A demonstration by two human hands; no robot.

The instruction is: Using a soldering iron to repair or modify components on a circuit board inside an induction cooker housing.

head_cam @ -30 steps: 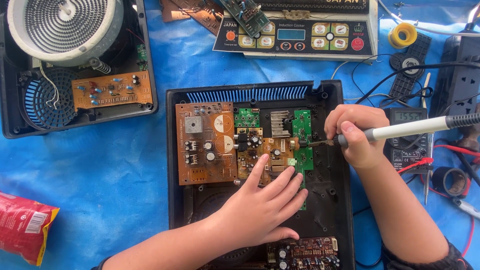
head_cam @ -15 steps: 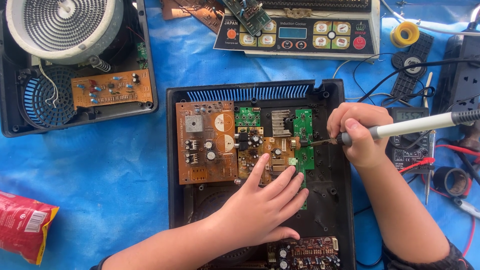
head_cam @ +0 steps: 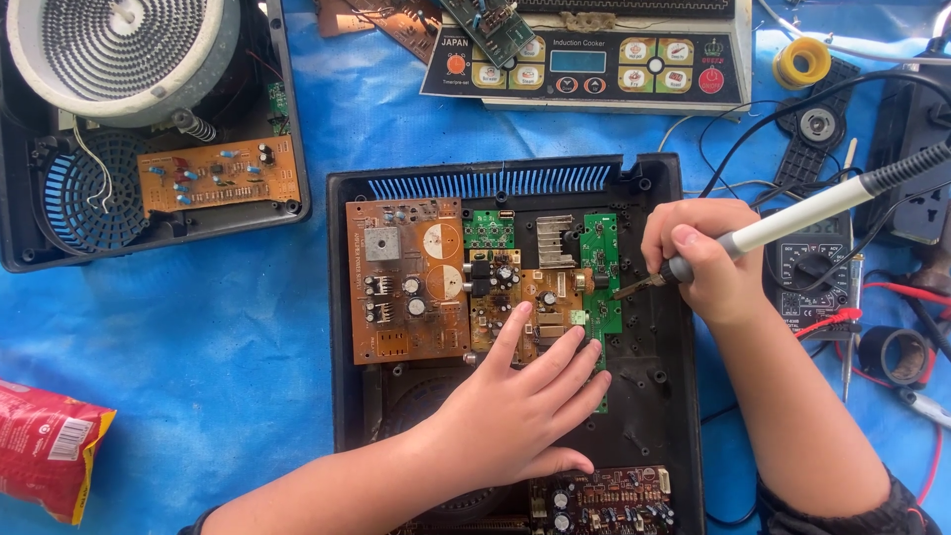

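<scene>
An open black appliance case (head_cam: 654, 396) lies on a blue sheet with several circuit boards inside. A large brown board (head_cam: 401, 287) sits at its left, small green boards (head_cam: 599, 258) at its right. My left hand (head_cam: 520, 401) rests flat, fingers spread, pressing on the small brown board (head_cam: 520, 302) in the middle. My right hand (head_cam: 698, 258) grips a soldering iron (head_cam: 792, 223) with a white handle; its tip points at the green board's right edge. Another dark board (head_cam: 604, 495) lies at the case's bottom.
A second open case (head_cam: 40, 238) with a round coil (head_cam: 119, 40) and an orange board (head_cam: 218, 173) sits top left. A control panel (head_cam: 584, 64) lies at the top, a solder spool (head_cam: 800, 61) and a multimeter (head_cam: 812, 272) at right, a red packet (head_cam: 45, 446) bottom left.
My right hand with the soldering iron has shifted slightly, keeping the tip by the green board. My left hand stays pressed on the boards.
</scene>
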